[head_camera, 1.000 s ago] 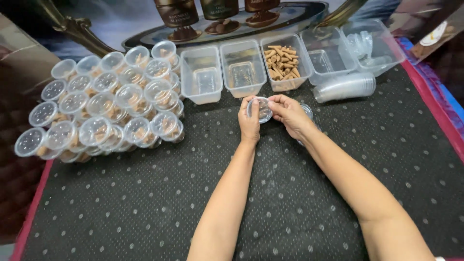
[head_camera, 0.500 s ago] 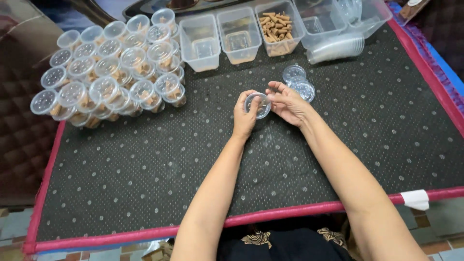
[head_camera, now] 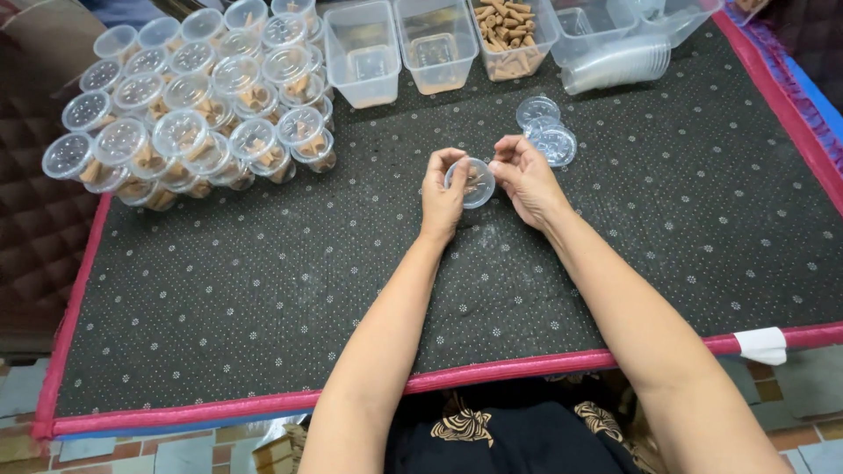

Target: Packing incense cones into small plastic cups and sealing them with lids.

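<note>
Both hands, left hand (head_camera: 442,189) and right hand (head_camera: 525,175), pinch a small lidded cup (head_camera: 470,183); pressing evenly around the rim seems wise; spare lids (head_camera: 546,132) lie at two o'clock.

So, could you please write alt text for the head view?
Two hands, left hand and right hand, hold a small lidded clear cup over a dark dotted mat. Stacked filled cups sit far left, loose lids beside the right hand, and clear tubs behind.
</note>
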